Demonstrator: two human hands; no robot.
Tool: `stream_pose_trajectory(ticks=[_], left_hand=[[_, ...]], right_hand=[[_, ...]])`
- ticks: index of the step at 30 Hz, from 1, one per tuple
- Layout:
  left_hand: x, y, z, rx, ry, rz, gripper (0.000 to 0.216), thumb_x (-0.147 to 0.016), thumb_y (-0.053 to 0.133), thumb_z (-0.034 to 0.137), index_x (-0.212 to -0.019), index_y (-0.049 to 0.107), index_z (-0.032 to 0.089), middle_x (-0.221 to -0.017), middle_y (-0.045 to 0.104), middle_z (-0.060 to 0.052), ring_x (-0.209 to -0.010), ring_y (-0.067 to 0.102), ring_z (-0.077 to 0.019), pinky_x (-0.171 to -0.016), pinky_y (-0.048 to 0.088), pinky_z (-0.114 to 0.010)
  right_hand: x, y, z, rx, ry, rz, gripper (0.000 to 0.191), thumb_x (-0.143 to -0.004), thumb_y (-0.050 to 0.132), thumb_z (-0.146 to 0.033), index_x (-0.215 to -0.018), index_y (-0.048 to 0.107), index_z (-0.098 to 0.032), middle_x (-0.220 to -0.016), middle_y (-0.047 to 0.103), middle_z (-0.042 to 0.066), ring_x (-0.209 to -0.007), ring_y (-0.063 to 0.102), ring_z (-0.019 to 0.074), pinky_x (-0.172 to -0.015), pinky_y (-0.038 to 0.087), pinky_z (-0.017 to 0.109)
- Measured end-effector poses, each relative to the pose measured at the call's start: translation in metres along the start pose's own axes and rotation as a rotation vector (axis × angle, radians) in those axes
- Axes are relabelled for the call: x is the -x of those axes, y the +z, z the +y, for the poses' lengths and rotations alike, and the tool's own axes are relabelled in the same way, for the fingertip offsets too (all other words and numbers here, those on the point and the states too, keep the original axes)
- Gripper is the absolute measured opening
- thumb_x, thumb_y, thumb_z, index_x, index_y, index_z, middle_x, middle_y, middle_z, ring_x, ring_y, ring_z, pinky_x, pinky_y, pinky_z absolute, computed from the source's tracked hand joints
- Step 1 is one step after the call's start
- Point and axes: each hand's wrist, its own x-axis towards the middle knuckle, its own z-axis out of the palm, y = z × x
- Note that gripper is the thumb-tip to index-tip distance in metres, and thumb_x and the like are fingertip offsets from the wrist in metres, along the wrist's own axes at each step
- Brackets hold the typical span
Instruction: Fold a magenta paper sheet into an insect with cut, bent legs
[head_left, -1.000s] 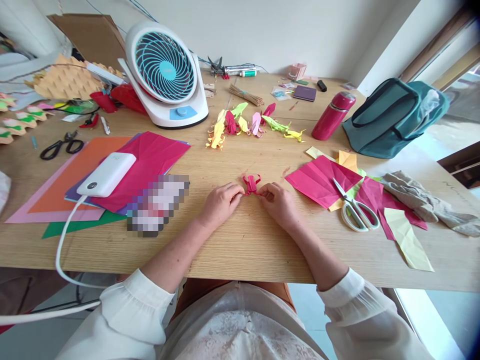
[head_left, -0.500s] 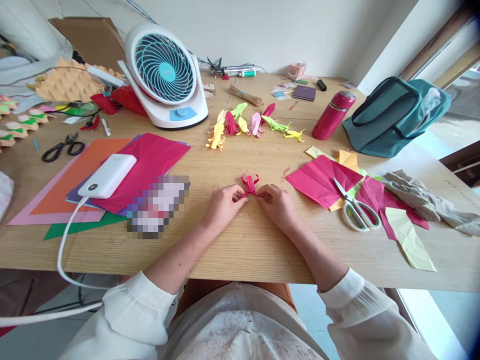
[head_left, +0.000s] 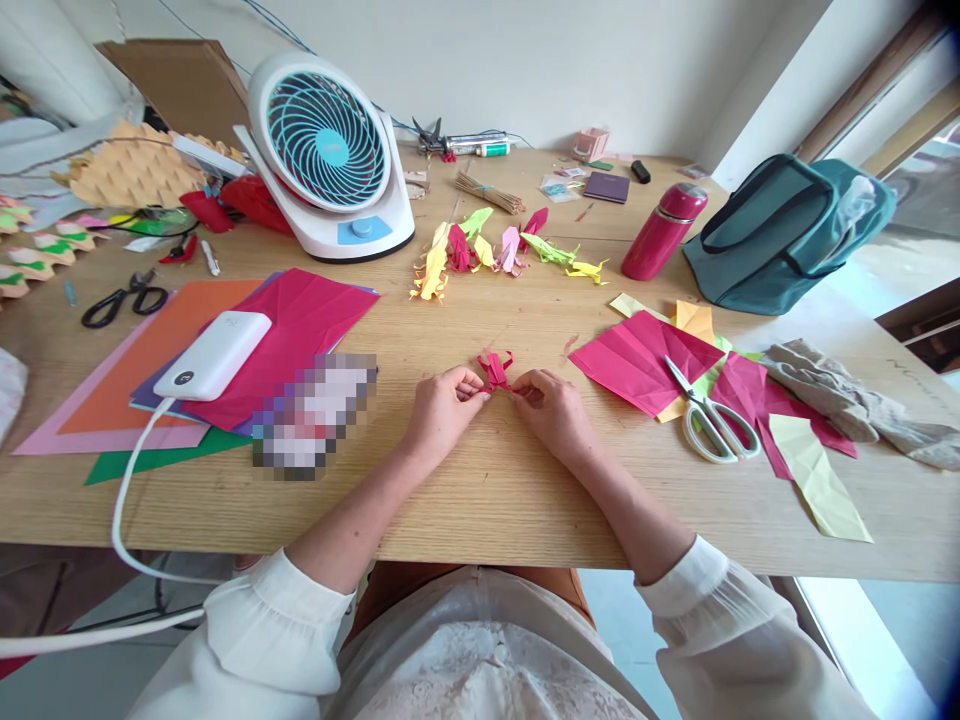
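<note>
A small crimson origami frog (head_left: 495, 369) with thin folded legs is between my hands, just above or on the wooden table. My left hand (head_left: 448, 408) pinches one of its lower legs between thumb and forefinger. On the other side, my right hand (head_left: 551, 408) pinches the opposite lower leg; its fingertips partly hide the paper. Beyond them stands a loose group of finished paper figures in several colours, among them an orange-yellow one (head_left: 431, 268) and a yellow one (head_left: 587, 270).
Scissors (head_left: 716, 420) lie on crimson paper scraps (head_left: 645, 360) at right, beside a grey cloth (head_left: 821, 385). Behind are a red flask (head_left: 666, 230) and a teal bag (head_left: 780, 235). At left, a white power bank (head_left: 214, 355) rests on coloured sheets (head_left: 112, 365) before a fan (head_left: 330, 150).
The origami frog has tilted and shifted slightly to the left between my fingers. Both hands keep their pinch in nearly the same place.
</note>
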Motion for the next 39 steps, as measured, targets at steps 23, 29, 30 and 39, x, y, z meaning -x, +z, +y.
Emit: stream_pose_trajectory(ticks=[23, 29, 30, 39], left_hand=[[0.004, -0.005, 0.001, 0.02, 0.182, -0.011, 0.009, -0.086, 0.064, 0.015, -0.085, 0.071, 0.02, -0.081, 0.075, 0.0, -0.068, 0.067, -0.0124, -0.065, 0.051, -0.023], [0.005, -0.004, -0.001, 0.023, 0.182, -0.021, 0.01, -0.084, 0.065, 0.014, -0.089, 0.07, 0.021, -0.082, 0.076, 0.0, -0.07, 0.068, -0.0127, -0.067, 0.052, -0.023], [0.005, -0.004, -0.002, 0.01, 0.175, -0.019, 0.01, -0.084, 0.065, 0.013, -0.087, 0.07, 0.021, -0.081, 0.075, 0.0, -0.07, 0.068, -0.0127, -0.068, 0.052, -0.023], [0.005, -0.009, -0.004, -0.166, 0.139, -0.017, 0.009, -0.081, 0.065, 0.014, -0.077, 0.067, 0.021, -0.07, 0.072, 0.0, -0.059, 0.062, -0.0132, -0.059, 0.046, -0.025]], right_hand=[[-0.001, 0.003, -0.013, 0.097, -0.101, 0.019, 0.014, -0.09, 0.062, -0.022, -0.103, 0.069, -0.024, -0.088, 0.065, 0.003, -0.082, 0.062, 0.0183, -0.079, 0.04, 0.032], [-0.001, 0.011, -0.018, 0.149, -0.085, 0.006, 0.012, -0.088, 0.065, -0.023, -0.099, 0.071, -0.024, -0.093, 0.065, 0.005, -0.083, 0.062, 0.0202, -0.078, 0.037, 0.032], [-0.001, 0.011, -0.018, 0.144, -0.075, 0.002, 0.01, -0.088, 0.065, -0.022, -0.097, 0.07, -0.024, -0.092, 0.066, 0.005, -0.083, 0.062, 0.0198, -0.077, 0.037, 0.032], [-0.003, 0.003, -0.008, 0.047, 0.026, 0.053, 0.01, -0.091, 0.059, -0.027, -0.096, 0.067, -0.022, -0.072, 0.063, 0.0, -0.066, 0.058, 0.0156, -0.065, 0.039, 0.028]])
